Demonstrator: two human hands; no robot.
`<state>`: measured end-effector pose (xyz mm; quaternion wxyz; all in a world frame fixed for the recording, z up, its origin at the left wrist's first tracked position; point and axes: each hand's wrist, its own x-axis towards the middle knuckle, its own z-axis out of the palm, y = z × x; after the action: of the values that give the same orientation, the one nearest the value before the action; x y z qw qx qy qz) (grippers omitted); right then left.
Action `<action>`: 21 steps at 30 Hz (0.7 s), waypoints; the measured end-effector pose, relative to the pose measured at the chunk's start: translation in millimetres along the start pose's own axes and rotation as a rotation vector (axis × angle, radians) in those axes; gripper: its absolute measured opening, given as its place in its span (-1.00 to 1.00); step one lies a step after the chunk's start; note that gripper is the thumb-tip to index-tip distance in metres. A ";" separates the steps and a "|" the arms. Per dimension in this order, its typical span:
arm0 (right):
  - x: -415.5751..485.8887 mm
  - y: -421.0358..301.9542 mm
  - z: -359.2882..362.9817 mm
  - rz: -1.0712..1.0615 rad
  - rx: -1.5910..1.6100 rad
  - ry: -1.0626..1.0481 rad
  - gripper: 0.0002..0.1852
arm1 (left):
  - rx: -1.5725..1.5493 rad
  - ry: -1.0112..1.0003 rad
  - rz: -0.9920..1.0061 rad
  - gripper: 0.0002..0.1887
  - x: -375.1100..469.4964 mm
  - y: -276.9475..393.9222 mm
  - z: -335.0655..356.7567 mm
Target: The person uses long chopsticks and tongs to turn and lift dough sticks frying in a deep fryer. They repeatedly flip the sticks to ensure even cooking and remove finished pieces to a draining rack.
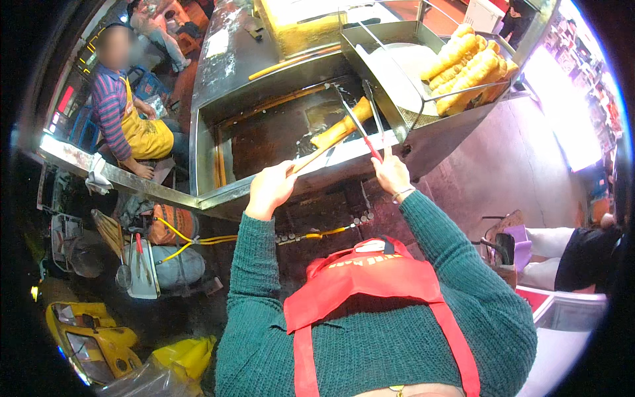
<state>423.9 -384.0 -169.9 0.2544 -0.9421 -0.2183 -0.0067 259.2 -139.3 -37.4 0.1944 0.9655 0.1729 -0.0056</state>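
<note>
My left hand (272,188) is closed around a long wooden stick (308,162), which slants up along the near side of a golden fried dough stick (335,131). In my right hand (393,172) I grip metal tongs (356,120) with red handles. The tongs' two arms are spread, one crossing over the dough stick and the other beyond its right end. That dough stick lies at the right of a rectangular metal frying vat (195,149) of dark oil. Whether the tongs press on it, I cannot tell.
Right of the vat, a wire-railed metal tray (367,62) holds several fried dough sticks (469,69). A wooden rod (292,63) lies along the vat's far rim. At the left sits a person in a yellow apron (146,126). Yellow hoses (218,238) run below the stand.
</note>
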 end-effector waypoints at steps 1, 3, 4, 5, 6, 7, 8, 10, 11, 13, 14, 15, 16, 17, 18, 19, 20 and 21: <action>0.6 1.3 1.1 0.002 -0.013 -0.001 -0.25 | -0.014 0.006 -0.003 -0.67 2.4 -3.5 0.1; 1.5 0.1 1.5 0.003 -0.036 -0.003 -0.25 | -0.039 0.020 -0.013 -0.68 5.2 -13.5 4.1; 1.2 0.4 2.5 -0.012 -0.053 0.013 -0.24 | -0.057 0.029 -0.031 -0.68 5.5 -19.4 7.9; 0.8 -1.2 1.9 -0.018 -0.063 0.015 -0.24 | -0.075 0.038 -0.050 -0.68 5.3 -25.4 12.8; 0.9 0.4 2.5 -0.020 -0.077 0.022 -0.24 | -0.095 0.045 -0.061 -0.67 6.1 -27.1 15.2; 0.9 0.8 2.9 -0.024 -0.091 0.029 -0.24 | -0.109 0.051 -0.073 -0.67 5.3 -27.9 16.7; 0.5 0.3 3.1 -0.013 -0.098 0.026 -0.26 | -0.123 0.056 -0.086 -0.67 3.6 -27.4 17.1; -0.1 -4.5 -0.5 -0.002 -0.108 0.019 -0.28 | -0.166 0.070 -0.141 -0.67 -1.7 -31.7 22.0; 0.0 -3.3 0.5 -0.014 -0.118 0.023 -0.29 | -0.154 0.071 -0.163 -0.67 -4.3 -34.9 25.9; 0.1 -0.1 2.7 -0.034 -0.134 0.030 -0.31 | -0.125 0.072 -0.204 -0.66 -9.6 -35.4 28.1; 0.2 -0.4 3.4 -0.027 -0.163 0.018 -0.33 | -0.149 0.052 -0.220 -0.65 -13.8 -34.8 27.2; 0.2 0.6 3.6 -0.031 -0.174 0.017 -0.33 | -0.176 0.082 -0.215 -0.66 -17.6 -36.4 28.2; 0.7 2.1 4.1 -0.036 -0.184 0.016 -0.33 | -0.204 0.114 -0.210 -0.66 -23.6 -38.8 30.6; 0.8 1.8 4.9 -0.042 -0.195 0.014 -0.33 | -0.231 0.145 -0.207 -0.66 -30.5 -42.0 33.6; -1.2 -3.7 -0.7 -0.028 -0.187 0.001 -0.34 | -0.261 0.244 -0.176 -0.69 -37.5 -45.5 36.9; -1.2 -6.4 -3.8 -0.022 -0.191 -0.024 -0.34 | -0.281 0.289 -0.204 -0.69 -46.4 -49.4 38.1; 0.7 -8.4 -6.2 -0.019 -0.194 -0.051 -0.34 | -0.301 0.334 -0.235 -0.69 -56.1 -52.9 37.7; 3.2 -8.7 -9.5 -0.012 -0.199 -0.075 -0.34 | -0.322 0.379 -0.262 -0.70 -65.6 -55.1 36.1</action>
<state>424.1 -380.5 -157.1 0.1510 -0.9610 -0.2317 0.0053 181.0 -127.1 -86.2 0.3072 0.8755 0.3281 0.1776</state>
